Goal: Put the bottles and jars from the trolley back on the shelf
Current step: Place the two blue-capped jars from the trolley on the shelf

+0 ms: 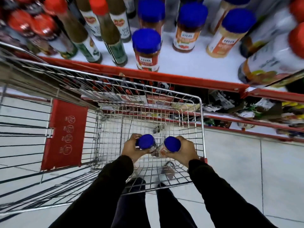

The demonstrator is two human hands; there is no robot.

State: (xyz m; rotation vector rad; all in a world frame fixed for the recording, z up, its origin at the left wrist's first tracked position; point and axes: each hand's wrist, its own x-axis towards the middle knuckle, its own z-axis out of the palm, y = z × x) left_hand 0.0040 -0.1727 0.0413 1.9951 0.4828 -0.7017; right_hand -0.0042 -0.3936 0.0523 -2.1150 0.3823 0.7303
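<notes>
Down inside a wire shopping trolley [201, 112], seen from above, a person in black sleeves holds two blue-capped jars side by side, close enough that they look to be touching. Their left hand [131, 148] is wrapped around the left jar [146, 142], and their right hand [185, 149] is wrapped around the right jar [171, 144], which shows a pale, orange-printed label; both grips are closed firmly on the jars. Both jars sit low in the basket, near the end closest to the person, and have not yet been lifted clear of the rim. Apart from these two, the basket floor looks bare, with only floor tiles and the person's shoes showing through the mesh, so these seem to be the last items to return. Above the trolley, a white shelf [189, 66] with a red front edge already carries stock: a blue-capped jar of red sauce [146, 50] near the front, more blue-capped jars behind it, tall brown sauce bottles [111, 37] with red caps to the left, and large red-capped jars to the right. Bare white space lies open between the front sauce jar and the pale blue-capped jar [228, 35] further right, which looks like a likely spot. My reading is that the task is nearly finished, with the lift and placement of this pair left.
</notes>
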